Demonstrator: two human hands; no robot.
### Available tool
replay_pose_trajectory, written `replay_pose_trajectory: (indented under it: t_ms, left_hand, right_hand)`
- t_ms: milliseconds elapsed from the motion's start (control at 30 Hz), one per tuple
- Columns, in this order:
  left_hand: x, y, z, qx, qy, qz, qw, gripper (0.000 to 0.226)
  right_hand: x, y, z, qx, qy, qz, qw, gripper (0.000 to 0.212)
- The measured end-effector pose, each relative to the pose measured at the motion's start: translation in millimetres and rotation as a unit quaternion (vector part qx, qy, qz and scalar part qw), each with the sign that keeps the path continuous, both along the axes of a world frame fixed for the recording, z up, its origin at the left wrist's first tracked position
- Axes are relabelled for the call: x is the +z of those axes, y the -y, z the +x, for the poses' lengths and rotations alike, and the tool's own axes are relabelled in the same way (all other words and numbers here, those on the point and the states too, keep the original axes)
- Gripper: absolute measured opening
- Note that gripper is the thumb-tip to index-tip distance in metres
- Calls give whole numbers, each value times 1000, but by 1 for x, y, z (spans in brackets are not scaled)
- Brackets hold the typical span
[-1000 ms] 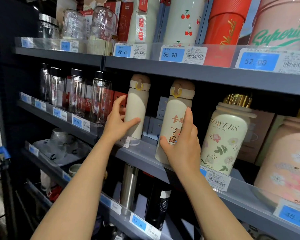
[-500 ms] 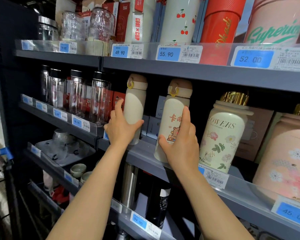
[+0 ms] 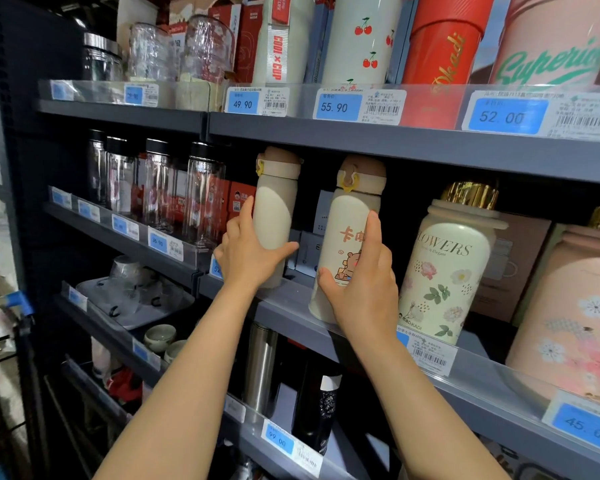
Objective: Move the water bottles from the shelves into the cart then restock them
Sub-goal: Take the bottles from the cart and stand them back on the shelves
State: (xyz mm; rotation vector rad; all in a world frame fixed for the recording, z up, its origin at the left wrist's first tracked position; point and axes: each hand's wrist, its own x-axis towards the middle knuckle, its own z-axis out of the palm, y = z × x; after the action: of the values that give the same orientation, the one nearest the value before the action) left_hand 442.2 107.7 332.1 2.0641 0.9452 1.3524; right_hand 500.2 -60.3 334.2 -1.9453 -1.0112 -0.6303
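While a blue cart handle (image 3: 18, 303) shows at the far left, clear glass bottles (image 3: 160, 188) line the middle shelf (image 3: 291, 306); the left hand (image 3: 250, 258) wraps a plain cream bottle (image 3: 276, 216), thumb across its front; just beside it the right hand (image 3: 364, 289) grips a cream cartoon bottle (image 3: 350, 237), tilted; a floral bottle (image 3: 444, 271) stands to the right.

Two cream, brown-capped bottles (image 3: 276, 216) (image 3: 347, 237) upright, seemingly on the middle shelf (image 3: 291, 306).

Both hands (image 3: 246, 258) (image 3: 364, 289) grip cream bottles (image 3: 276, 216) (image 3: 343, 237), seemingly on shelf (image 3: 291, 306).
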Motion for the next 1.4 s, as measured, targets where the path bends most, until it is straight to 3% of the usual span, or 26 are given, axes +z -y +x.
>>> replay_pose_trajectory:
  t_ms: [100,233,433,600,700,833,1233,1400]
  left_hand:
    - [3,10,9,87,8,-17,996,116]
    - [3,10,12,102,34,-19,994,101]
    - [-1,5,4,48,49,-2,998,82]
    - [1,-16,-12,-90,58,-17,994,85]
    - [3,-17,-15,-116,35,-34,992,90]
    - [1,-8,-5,-41,-21,-8,999,100]
    - [-4,7,5,95,31,4,995,101]
    - [-10,2,0,28,69,-11,997,83]
  right_hand:
    - [0,0,0,5,0,0,1000,101]
    - [-1,1,2,9,-1,-2,1000,100]
    - [-1,0,2,6,2,-5,1000,99]
    - [-1,0,2,5,4,-4,1000,99]
    - [-1,0,2,1,4,-5,1000,99]
    - [-1,-1,1,0,3,-1,1000,100]
    - [-3,-1,2,0,12,6,1000,100]
    - [-3,-1,2,1,7,4,1000,100]
